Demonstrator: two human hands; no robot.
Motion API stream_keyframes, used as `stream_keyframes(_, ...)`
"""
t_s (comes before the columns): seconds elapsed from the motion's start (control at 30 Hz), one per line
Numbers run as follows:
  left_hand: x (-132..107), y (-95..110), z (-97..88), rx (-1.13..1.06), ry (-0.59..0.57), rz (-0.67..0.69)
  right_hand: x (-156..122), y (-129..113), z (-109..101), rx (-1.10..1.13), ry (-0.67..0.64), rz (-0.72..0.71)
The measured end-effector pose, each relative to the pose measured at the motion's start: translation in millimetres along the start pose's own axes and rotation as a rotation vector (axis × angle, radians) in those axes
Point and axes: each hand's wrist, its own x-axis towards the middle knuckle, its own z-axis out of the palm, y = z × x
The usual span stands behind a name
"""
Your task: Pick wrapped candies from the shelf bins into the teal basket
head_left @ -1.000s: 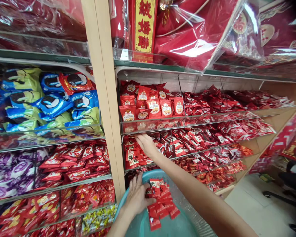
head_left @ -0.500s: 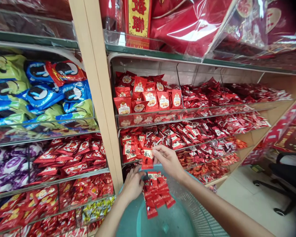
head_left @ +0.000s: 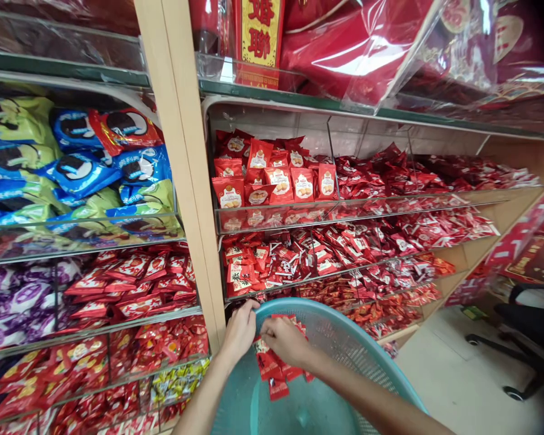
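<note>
My left hand [head_left: 242, 326] is closed round the far left rim of a teal plastic basket [head_left: 372, 341] with mesh sides. Over the basket my right hand [head_left: 284, 341] is closed, its thumb and fingers pinching a small red snack packet [head_left: 260, 345] with a cream label; the hand covers part of it. Beneath lie several more red packets [head_left: 278, 388], overlapping in a pile inside the basket. Packets with the same red and cream look [head_left: 240, 275] fill the shelf compartment just beyond the rim.
Shelves of red packets [head_left: 281, 184] rise behind the basket, with clear front lips. Left of a wooden upright [head_left: 188, 151] are blue and green bags [head_left: 81, 172] and purple-wrapped sweets [head_left: 27, 299]. A black chair base [head_left: 503, 356] stands on the floor at right.
My right hand has lowered the red packet from above the far rim to the pile in the basket. My left hand stays at the rim, shifted slightly left and up.
</note>
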Motion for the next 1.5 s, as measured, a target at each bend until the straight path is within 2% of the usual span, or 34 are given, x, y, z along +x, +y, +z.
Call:
stream_keyframes(0.17, -1.7, 5.1, 0.6, 0.020, -0.007, -0.016, -18.4, -22.7, 28.0, -0.255, -0.254, 0.066)
stream_keyframes(0.23, -3.0, 7.3, 0.5, 0.028, -0.011, -0.013, -21.3, -25.8, 38.2, -0.317, -0.291, 0.089)
stream_keyframes(0.43, -6.1, 11.7, 0.1, 0.040, -0.017, -0.009, -17.7, -20.3, 56.1, -0.432, -0.252, 0.050)
stream_keyframes(0.73, -7.3, 13.2, -0.3, 0.037, -0.017, 0.025, -19.0, -20.0, 62.3, -0.557, -0.178, -0.040)
stream_keyframes(0.8, -7.0, 12.6, -0.8, 0.030, -0.017, 0.038, -21.6, -24.3, 54.9, -0.555, -0.164, -0.065)
stream_keyframes(0.87, -6.0, 10.8, -0.8, 0.021, -0.014, 0.048, -25.0, -30.7, 37.5, -0.543, -0.148, -0.090)
stream_keyframes(0.93, -4.4, 7.8, -0.3, 0.015, -0.013, 0.047, -26.7, -38.8, 8.5, -0.530, -0.134, -0.093)
stream_keyframes(1.03, -2.0, 3.0, 1.1, 0.006, -0.008, 0.063, -18.1, -51.4, -48.5, -0.493, -0.039, -0.033)
stream_keyframes(1.1, -1.3, 0.5, 2.1, -0.006, 0.008, 0.080, -0.7, -58.2, -83.6, -0.438, 0.071, -0.017)
stream_keyframes(1.17, -1.1, -1.3, 2.8, -0.016, 0.019, 0.081, 25.7, -63.1, -107.6, -0.353, 0.173, -0.036)
stream_keyframes(1.23, -1.4, -2.8, 3.2, -0.020, 0.023, 0.080, 57.2, -66.7, -118.5, -0.281, 0.289, -0.110)
stream_keyframes(1.3, -1.6, -4.4, 3.5, -0.026, 0.020, 0.093, 88.4, -70.2, -118.9, -0.288, 0.335, -0.111)
stream_keyframes(1.4, -1.8, -6.7, 3.8, -0.032, 0.015, 0.125, 124.2, -76.9, -110.1, -0.358, 0.278, -0.085)
stream_keyframes(1.5, -2.0, -7.8, 3.6, -0.044, 0.017, 0.151, 141.7, -82.1, -100.3, -0.399, 0.243, -0.122)
